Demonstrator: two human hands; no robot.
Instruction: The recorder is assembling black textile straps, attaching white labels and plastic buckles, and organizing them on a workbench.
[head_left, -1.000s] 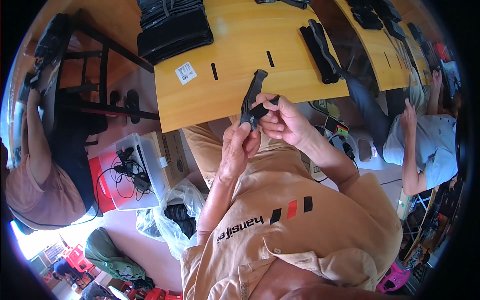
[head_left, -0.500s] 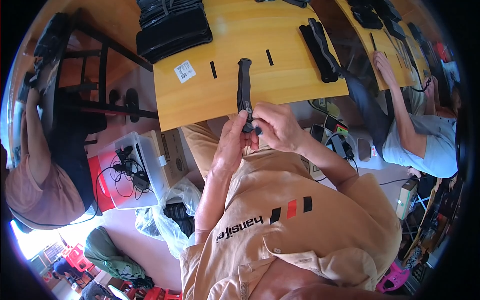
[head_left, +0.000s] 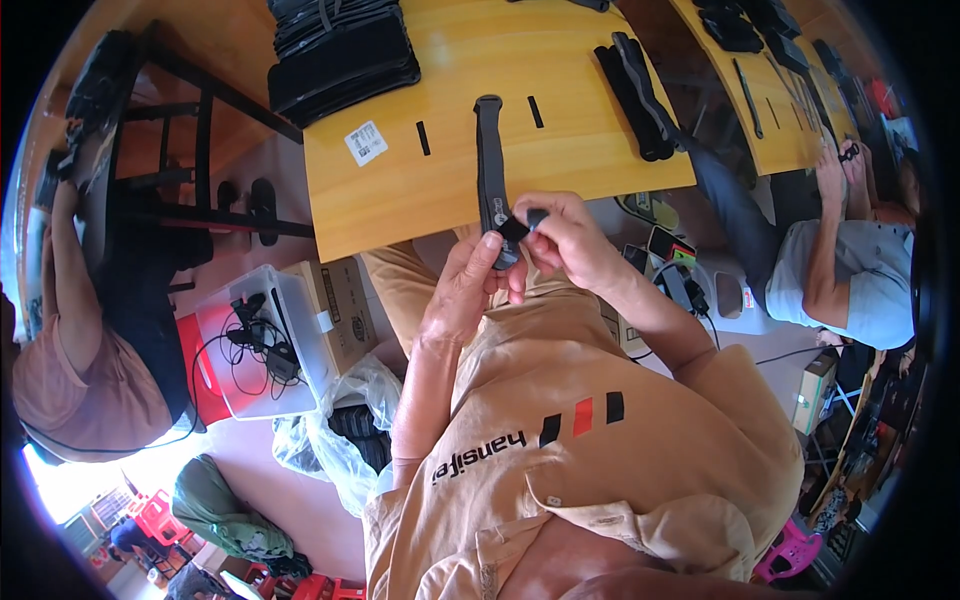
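Observation:
A long dark grey strap (head_left: 490, 160) reaches from the wooden table (head_left: 400, 205) over its front edge toward me. My left hand (head_left: 466, 280) is closed on the strap's near end, thumb on top. A short black strip (head_left: 519, 226) spans from that end to my right hand (head_left: 566, 238), which pinches its free end between thumb and fingers. Whether the strip is joined to the strap is hidden by my fingers. On the table, two thin black strips lie either side of the strap, the left strip (head_left: 423, 138) beside a white label (head_left: 366, 143) and the right strip (head_left: 536, 112) farther over.
Black folded straps form a stack (head_left: 345, 75) at the back left; more dark straps (head_left: 637, 100) lie at the right edge. Below left are a clear plastic bin (head_left: 230, 390) with cables and a cardboard box (head_left: 345, 305). Co-workers sit on both sides.
My right hand has drawn the black strip up and away to the right from the strap's end. The co-worker at right has lifted a hand off their table and brought both hands together.

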